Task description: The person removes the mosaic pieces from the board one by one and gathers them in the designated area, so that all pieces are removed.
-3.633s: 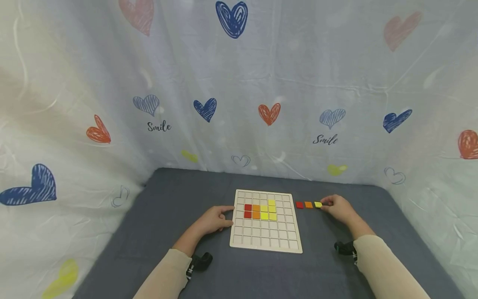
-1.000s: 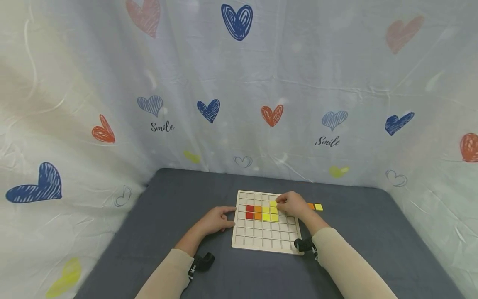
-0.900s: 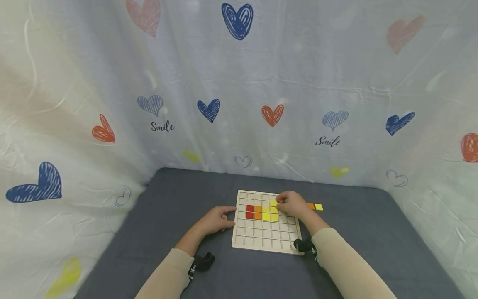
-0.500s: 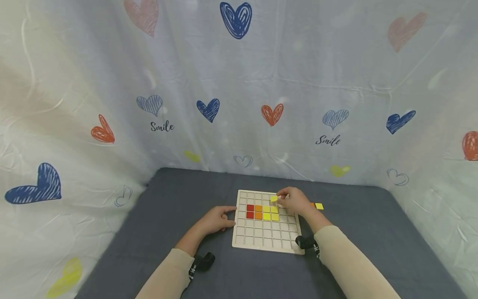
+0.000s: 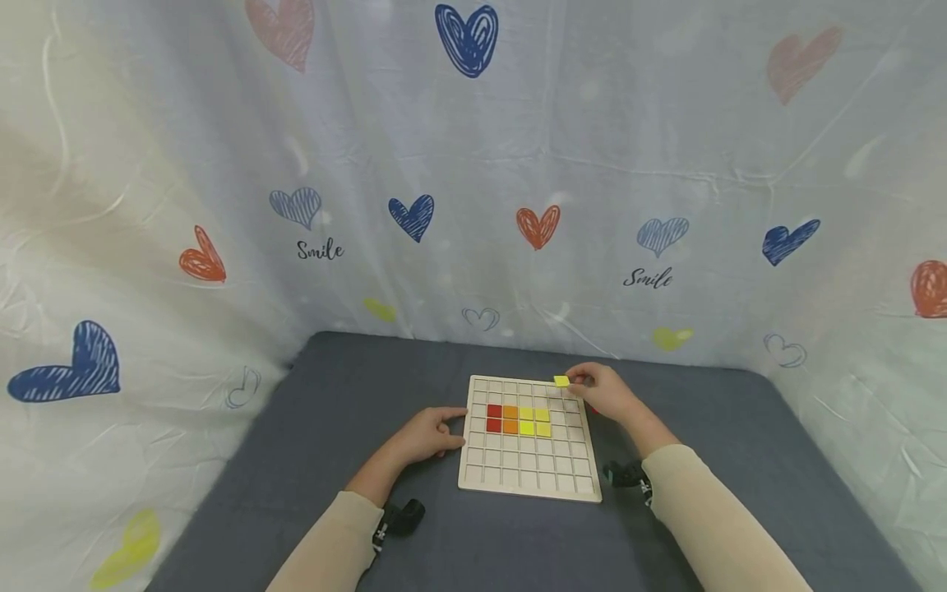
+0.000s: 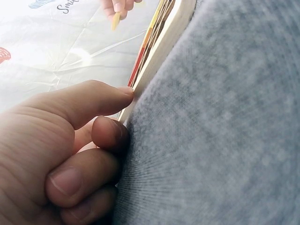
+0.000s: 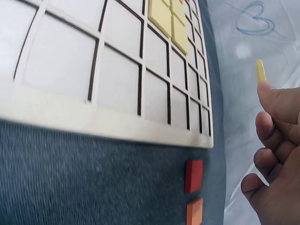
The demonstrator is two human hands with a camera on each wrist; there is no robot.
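A pale wooden grid board (image 5: 528,492) lies on the dark cloth. Two red tiles (image 5: 494,418), two orange tiles (image 5: 510,419) and several yellow tiles (image 5: 534,421) sit in two rows of its cells. My left hand (image 5: 420,434) touches the board's left edge with thumb and index finger spread apart; its other fingers are bent under, as the left wrist view shows. Near the board's far right corner my right hand (image 5: 608,392) pinches a yellow tile (image 7: 260,71) between thumb and finger, lifted above the board.
Right of the board, a loose red tile (image 7: 193,176) and orange tile (image 7: 194,212) lie on the cloth (image 5: 710,460). In the head view my right hand mostly hides them. A white curtain (image 5: 473,279) with printed hearts hangs behind the table.
One second ago the yellow tile was at the board cell above the yellow pair. My right hand has lifted it out and carried it to the far right. My left hand stays put.
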